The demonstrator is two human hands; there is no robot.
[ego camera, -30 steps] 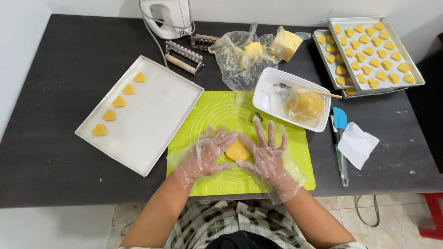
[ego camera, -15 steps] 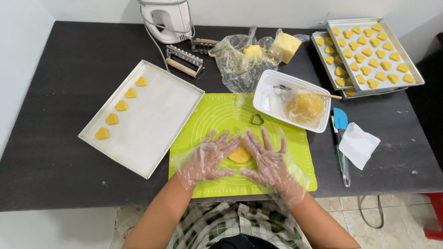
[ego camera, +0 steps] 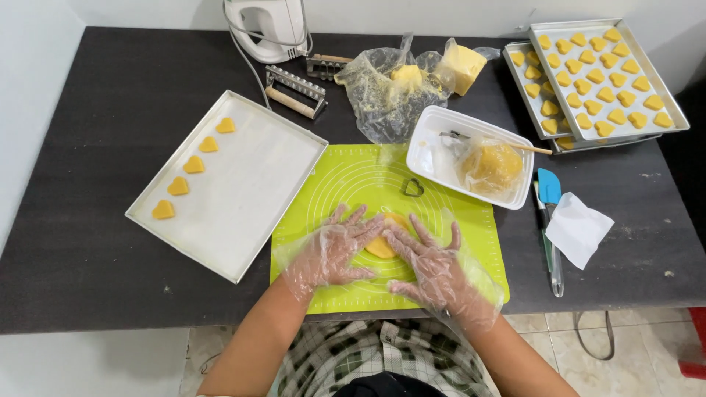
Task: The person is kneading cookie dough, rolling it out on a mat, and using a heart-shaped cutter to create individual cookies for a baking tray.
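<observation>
Both hands wear loose clear plastic gloves and lie flat, fingers spread, on a piece of yellow dough (ego camera: 382,244) on the green silicone mat (ego camera: 331,187). My left hand (ego camera: 331,254) covers the dough's left side, its fingertips on top of the dough. From the right, my right hand (ego camera: 430,265) presses the dough's edge. A small heart-shaped metal cutter (ego camera: 413,187) rests on the mat just beyond the hands.
A metal tray (ego camera: 250,191) with several heart-shaped dough pieces (ego camera: 194,165) sits left. A white tub (ego camera: 434,143) holds bagged dough (ego camera: 491,167). Two filled trays (ego camera: 665,110) at back right. Spatula (ego camera: 548,191), paper (ego camera: 577,229), hand mixer (ego camera: 266,28), butter block (ego camera: 465,68), roller tool (ego camera: 294,92).
The hands have closed in over the dough from either side and now press it flat; the dough looks wider and thinner than a second ago.
</observation>
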